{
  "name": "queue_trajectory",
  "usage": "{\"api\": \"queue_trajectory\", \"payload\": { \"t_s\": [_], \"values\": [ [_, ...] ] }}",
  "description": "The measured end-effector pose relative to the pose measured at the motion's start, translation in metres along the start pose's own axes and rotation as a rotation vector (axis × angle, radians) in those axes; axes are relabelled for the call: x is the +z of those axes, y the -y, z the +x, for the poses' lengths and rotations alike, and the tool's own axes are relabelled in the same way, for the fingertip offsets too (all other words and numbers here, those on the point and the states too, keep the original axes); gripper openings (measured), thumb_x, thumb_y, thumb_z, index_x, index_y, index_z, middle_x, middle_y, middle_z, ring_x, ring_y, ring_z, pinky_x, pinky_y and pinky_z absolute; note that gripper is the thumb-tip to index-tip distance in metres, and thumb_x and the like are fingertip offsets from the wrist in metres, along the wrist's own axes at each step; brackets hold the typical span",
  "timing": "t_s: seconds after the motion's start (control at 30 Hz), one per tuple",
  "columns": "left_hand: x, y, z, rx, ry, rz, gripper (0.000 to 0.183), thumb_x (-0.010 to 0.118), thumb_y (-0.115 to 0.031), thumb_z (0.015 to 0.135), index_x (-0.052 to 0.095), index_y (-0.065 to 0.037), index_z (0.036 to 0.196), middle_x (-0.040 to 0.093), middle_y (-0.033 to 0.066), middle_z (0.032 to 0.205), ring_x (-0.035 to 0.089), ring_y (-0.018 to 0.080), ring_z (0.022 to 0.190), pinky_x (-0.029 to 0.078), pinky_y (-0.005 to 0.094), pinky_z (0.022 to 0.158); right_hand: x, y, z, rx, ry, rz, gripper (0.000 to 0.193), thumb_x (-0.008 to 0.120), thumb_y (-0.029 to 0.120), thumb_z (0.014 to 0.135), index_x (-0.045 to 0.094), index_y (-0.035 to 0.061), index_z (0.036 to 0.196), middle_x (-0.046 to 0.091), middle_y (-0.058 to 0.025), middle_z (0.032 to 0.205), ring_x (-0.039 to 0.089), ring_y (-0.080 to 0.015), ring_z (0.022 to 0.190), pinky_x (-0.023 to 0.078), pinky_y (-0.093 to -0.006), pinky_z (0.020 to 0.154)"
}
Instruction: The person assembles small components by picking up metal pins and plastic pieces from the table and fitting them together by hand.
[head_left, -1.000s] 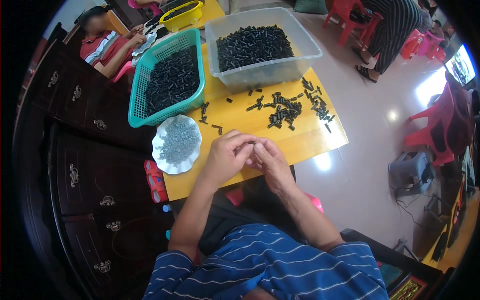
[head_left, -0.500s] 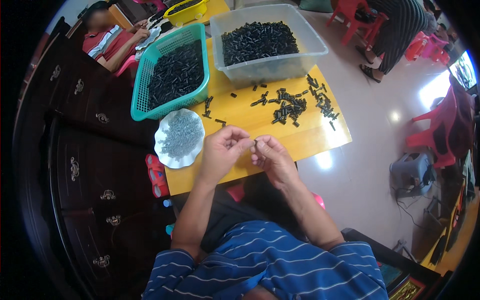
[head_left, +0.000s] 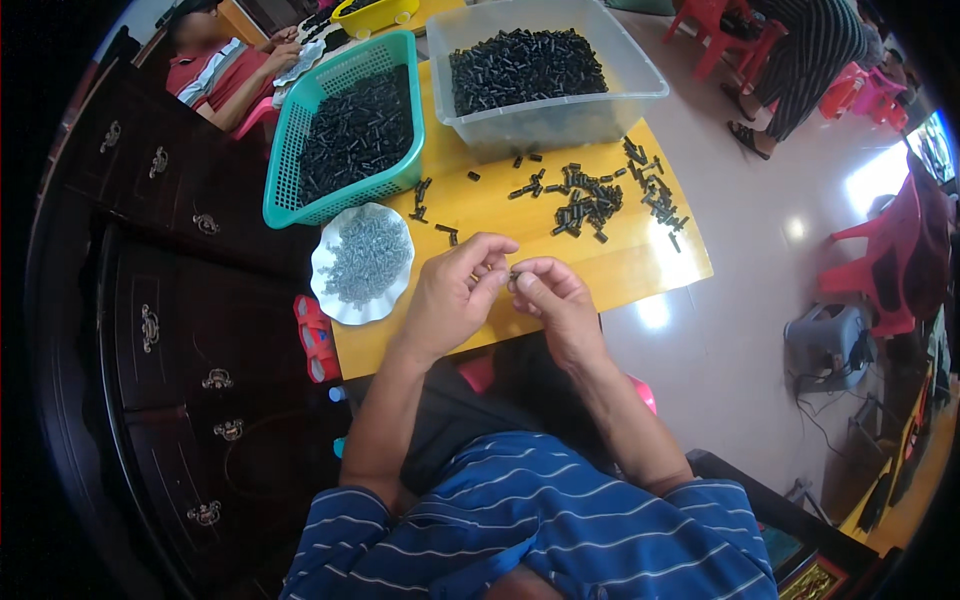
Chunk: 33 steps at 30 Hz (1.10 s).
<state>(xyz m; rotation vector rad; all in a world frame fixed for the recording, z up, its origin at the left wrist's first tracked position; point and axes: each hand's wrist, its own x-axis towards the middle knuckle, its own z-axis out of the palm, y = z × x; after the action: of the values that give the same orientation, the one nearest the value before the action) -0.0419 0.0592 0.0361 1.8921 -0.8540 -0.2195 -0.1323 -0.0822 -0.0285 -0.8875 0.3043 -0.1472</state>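
Note:
Above the table's near edge, my two hands meet nearly fingertip to fingertip. My right hand (head_left: pixel 562 312) is closed in a pinch on a small black tube-like piece (head_left: pixel 514 277), mostly covered by the thumb and fingers. My left hand (head_left: pixel 447 298) is beside it, its index finger lifted and its thumb bent in against the other fingers; whatever is in that grip is too small to make out. Left of my left hand is a white wavy-edged plate (head_left: pixel 325 290) heaped with small clear pieces (head_left: pixel 365 258). Loose black tube-like pieces (head_left: pixel 590 205) lie scattered beyond my hands.
On the yellow table (head_left: pixel 480 215) stand a green perforated basket (head_left: pixel 415 110) and a clear plastic tub (head_left: pixel 550 125), both filled with black pieces. Dark drawers (head_left: pixel 200 330) flank the left side. Another person (head_left: pixel 225 75) sits at far left. Red chairs (head_left: pixel 880 250) stand at right.
My left index finger has lifted away from its thumb, and the hands have shifted slightly. The table and its contents appear a little higher in the view.

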Motion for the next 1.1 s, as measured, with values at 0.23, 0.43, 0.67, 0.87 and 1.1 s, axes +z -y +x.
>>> {"api": "queue_trajectory", "payload": {
  "t_s": [0.23,0.43,0.67,0.87,1.1],
  "values": [
    [-0.02,-0.008,0.019,-0.048,0.221,0.05,0.028,0.072,0.001,0.084,0.066,-0.002,0.112,0.068,0.0032,0.08,0.064,0.0092,0.072,0.05,0.0229,0.065,-0.007,0.003,0.002,-0.038,0.118,-0.077,0.015,0.069,0.015,0.098,0.069,0.0041,0.109,0.07,-0.0017,0.096,0.063,-0.0088,0.086,0.051,-0.0247,0.08],
    [-0.031,0.0,0.025,-0.147,0.41,-0.115,0.027,0.078,-0.005,0.082,0.069,-0.003,0.107,0.067,-0.001,0.075,0.061,0.004,0.067,0.048,0.0221,0.063,-0.009,0.007,-0.003,0.122,0.23,0.048,0.017,0.068,0.02,0.1,0.069,0.0051,0.108,0.069,0.0002,0.095,0.063,-0.0081,0.085,0.052,-0.024,0.081],
    [-0.01,0.004,0.047,-0.219,0.38,-0.412,0.022,0.077,-0.01,0.086,0.072,-0.003,0.106,0.071,0.0007,0.079,0.063,0.0053,0.069,0.05,0.0232,0.064,-0.017,0.011,-0.002,0.227,0.389,0.442,0.019,0.068,0.024,0.1,0.066,0.0077,0.108,0.065,-0.0001,0.092,0.064,-0.0099,0.082,0.054,-0.0239,0.078],
    [0.024,0.036,0.09,-0.024,-0.06,0.206,0.016,0.075,-0.012,0.087,0.074,-0.002,0.1,0.073,0.0068,0.084,0.066,0.0124,0.068,0.053,0.0281,0.065,-0.014,0.012,0.004,0.253,0.37,0.454,0.018,0.069,0.025,0.099,0.065,0.0094,0.107,0.065,-0.0001,0.093,0.062,-0.0108,0.083,0.051,-0.0251,0.077],
    [0.059,0.05,0.133,0.129,-0.139,0.53,0.012,0.071,-0.019,0.086,0.073,-0.008,0.091,0.071,0.0101,0.091,0.069,0.0343,0.085,0.055,0.0457,0.075,-0.018,0.015,0.005,0.25,0.296,0.458,0.016,0.065,0.021,0.101,0.064,0.009,0.111,0.066,0.0008,0.093,0.064,-0.0086,0.081,0.054,-0.0231,0.077]
  ]
}}
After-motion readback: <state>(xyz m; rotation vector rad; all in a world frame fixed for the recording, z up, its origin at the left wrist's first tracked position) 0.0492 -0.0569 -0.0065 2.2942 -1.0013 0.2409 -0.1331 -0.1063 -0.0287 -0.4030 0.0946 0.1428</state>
